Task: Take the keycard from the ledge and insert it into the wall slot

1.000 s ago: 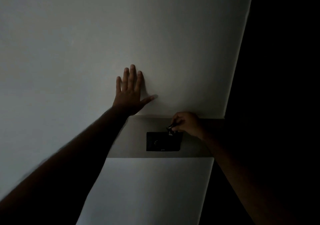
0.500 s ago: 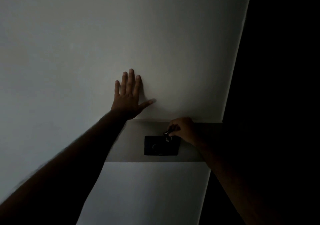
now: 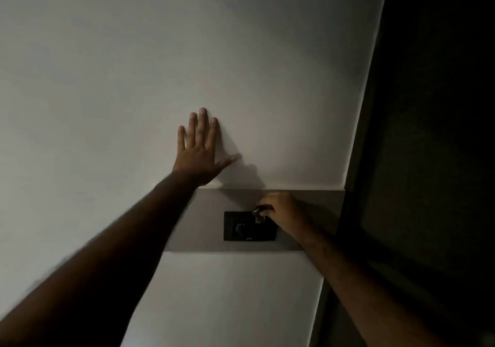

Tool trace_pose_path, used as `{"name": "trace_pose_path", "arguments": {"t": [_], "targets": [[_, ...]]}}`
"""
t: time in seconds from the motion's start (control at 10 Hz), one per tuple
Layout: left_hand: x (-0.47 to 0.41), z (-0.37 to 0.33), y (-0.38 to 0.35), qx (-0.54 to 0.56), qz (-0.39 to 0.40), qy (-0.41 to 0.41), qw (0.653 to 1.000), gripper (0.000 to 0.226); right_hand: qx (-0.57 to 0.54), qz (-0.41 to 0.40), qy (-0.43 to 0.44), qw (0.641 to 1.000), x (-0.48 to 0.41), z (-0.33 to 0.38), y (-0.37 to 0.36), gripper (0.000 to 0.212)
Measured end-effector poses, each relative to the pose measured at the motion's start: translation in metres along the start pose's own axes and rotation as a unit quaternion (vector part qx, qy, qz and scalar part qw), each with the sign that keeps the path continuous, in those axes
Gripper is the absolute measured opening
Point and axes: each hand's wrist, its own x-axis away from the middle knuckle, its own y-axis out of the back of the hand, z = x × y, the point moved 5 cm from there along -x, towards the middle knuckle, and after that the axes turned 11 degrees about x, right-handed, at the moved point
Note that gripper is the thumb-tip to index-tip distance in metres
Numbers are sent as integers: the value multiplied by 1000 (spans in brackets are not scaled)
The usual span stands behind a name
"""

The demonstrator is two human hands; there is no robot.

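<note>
While left hand [image 3: 197, 156] braces, right hand [image 3: 284, 211] grips keycard [image 3: 257, 214].

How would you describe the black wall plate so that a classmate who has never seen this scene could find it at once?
Start at the pale wall and find the grey band running across it below the flat left hand. The plate sits on that band, its top right corner under the right hand. It is the only black rectangle on the band.

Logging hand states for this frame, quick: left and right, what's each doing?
Left hand: open, palm flat on the white wall, holding nothing.
Right hand: closed, pinching a small dark object at the black wall panel.
</note>
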Motion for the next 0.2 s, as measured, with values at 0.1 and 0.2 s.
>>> {"name": "trace_pose_path", "arguments": {"t": [0.1, 0.2], "targets": [[0, 1, 1, -6, 18, -1, 1000, 108, 20, 22, 19, 999, 12, 2, 6, 44], [-1, 2, 1, 0, 6, -1, 1000, 108, -82, -63, -1, 995, 8, -3, 51, 47]]}}
